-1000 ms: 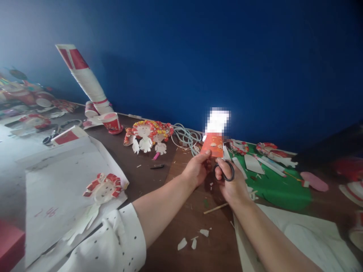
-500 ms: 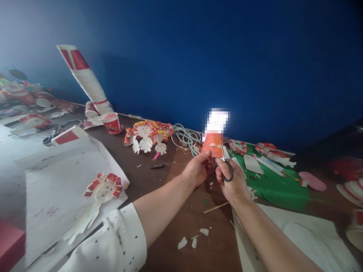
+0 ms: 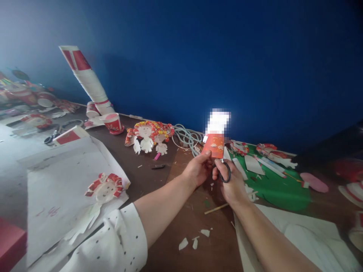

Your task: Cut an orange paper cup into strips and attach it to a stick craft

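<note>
- Head view: two bare hands meet right of centre above a brown table (image 3: 164,257), before a dark blue wall (image 3: 170,56).
- Left hand (image 3: 198,170): fingers grasping the lower edge of an orange-red printed piece (image 3: 213,146), thumb on the near face, other fingers partly hidden.
- Right hand (image 3: 231,186): fingers curled about the black handles of scissors (image 3: 226,173). Scissors at the piece's lower right corner; blades mostly hidden, so their spread cannot be told.
- Piece held up off the table; pixelated white patch directly above it, nature cannot be told.
- Far, left of the hands: coil of pale cable (image 3: 185,136), along the wall. Beside it to the left, cluster of paper dolls (image 3: 146,136) with red and yellow curls.
- Further left, far side: tilted stack of paper cups (image 3: 92,84); red cup (image 3: 114,123) upright just beside its foot.
- Left, near: large white sheet (image 3: 62,170); paper face (image 3: 106,192) with red-and-white curls lying on its right part.
- Near, between the forearms: white scraps (image 3: 183,243) on the table; thin stick (image 3: 216,209) beyond them, beside the right forearm.
- Right of the hands: green sheet (image 3: 283,194) with markers and curl-edged paper pieces; pink oval (image 3: 314,182) near its right edge.
</note>
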Demonstrator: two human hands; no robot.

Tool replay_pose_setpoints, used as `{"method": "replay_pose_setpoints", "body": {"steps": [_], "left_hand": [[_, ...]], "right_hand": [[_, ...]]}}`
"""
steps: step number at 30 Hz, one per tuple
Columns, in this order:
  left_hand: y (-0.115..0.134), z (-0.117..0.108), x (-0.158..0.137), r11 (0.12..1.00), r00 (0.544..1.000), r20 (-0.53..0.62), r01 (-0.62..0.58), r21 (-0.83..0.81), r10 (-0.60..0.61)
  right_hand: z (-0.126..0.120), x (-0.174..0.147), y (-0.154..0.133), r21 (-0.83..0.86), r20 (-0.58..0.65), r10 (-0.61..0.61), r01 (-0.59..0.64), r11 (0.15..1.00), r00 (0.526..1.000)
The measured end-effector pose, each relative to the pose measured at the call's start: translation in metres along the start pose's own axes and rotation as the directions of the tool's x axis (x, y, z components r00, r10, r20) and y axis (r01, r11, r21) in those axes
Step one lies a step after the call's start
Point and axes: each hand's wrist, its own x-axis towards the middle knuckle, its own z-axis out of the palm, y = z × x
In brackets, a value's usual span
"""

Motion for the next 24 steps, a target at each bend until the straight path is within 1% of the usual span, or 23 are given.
{"method": "replay_pose_setpoints", "body": {"steps": [2,4,7,11,13,15,18,20,22,24], "left_hand": [[0.001,0.001,-0.002,0.998,1.0,0.007,0.015,0.068,-0.015],[0.003,0.002,-0.004,0.995,1.0,-0.012,0.014,0.098,-0.013],[0.006,0.002,-0.005,0.993,0.998,-0.039,0.046,0.108,-0.042],[0.008,-0.003,-0.002,0.992,0.995,-0.049,0.089,0.09,-0.085],[0.008,-0.005,0.001,0.996,0.997,-0.036,0.074,0.043,-0.073],[0.008,-0.004,0.002,0.999,0.999,-0.033,0.034,-0.036,-0.035],[0.009,0.0,0.0,0.992,0.996,-0.09,-0.033,-0.124,0.021],[0.01,0.004,-0.002,0.992,0.992,-0.12,-0.054,-0.115,0.04],[0.01,0.006,-0.004,0.995,0.991,-0.122,-0.055,-0.083,0.045],[0.01,0.007,-0.005,0.996,0.991,-0.121,-0.058,-0.066,0.05]], "right_hand": [[0.0,-0.002,-0.002,-0.049,0.015,-0.012,0.012,0.999,1.0],[0.0,-0.003,-0.003,-0.121,0.03,-0.032,0.036,0.992,0.999],[0.0,-0.006,-0.005,-0.234,0.049,-0.062,0.072,0.97,0.997],[0.004,-0.01,-0.004,-0.266,0.036,-0.119,0.124,0.956,0.992],[0.007,-0.012,-0.001,-0.283,0.038,-0.111,0.117,0.952,0.993],[0.007,-0.013,0.004,-0.305,0.051,-0.099,0.109,0.946,0.994],[0.005,-0.014,0.012,-0.379,0.07,-0.129,0.146,0.914,0.989],[0.003,-0.014,0.015,-0.452,0.078,-0.152,0.171,0.876,0.985],[0.002,-0.014,0.017,-0.506,0.075,-0.173,0.187,0.842,0.982],[0.001,-0.014,0.016,-0.53,0.064,-0.191,0.195,0.825,0.979]]}}
